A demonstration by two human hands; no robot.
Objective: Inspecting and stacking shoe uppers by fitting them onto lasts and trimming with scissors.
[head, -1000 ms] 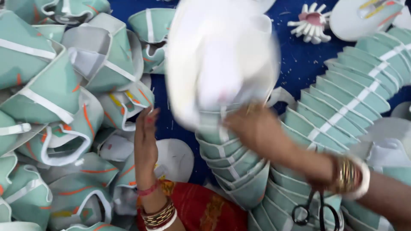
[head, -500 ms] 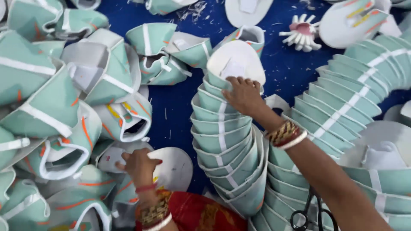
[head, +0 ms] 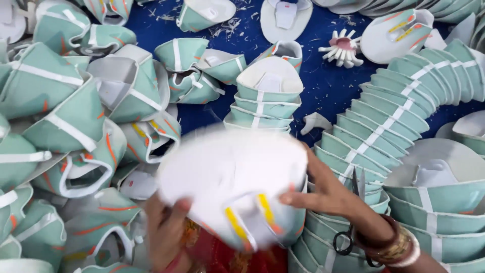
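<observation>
While blurred, white piece (head: 232, 187) spans both hands' grip.

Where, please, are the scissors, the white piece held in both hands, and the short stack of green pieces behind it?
scissors (head: 353, 222), head view, on the blades near the pivot.
white piece (head: 232, 177), head view, on its blurred middle.
short stack (head: 265, 103), head view, on its upper green bands.

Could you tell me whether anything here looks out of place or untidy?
Yes: scissors lie open across the nested stack by the right hand, small white scraps litter the blue cloth, and the left pile is jumbled, not stacked.
</observation>
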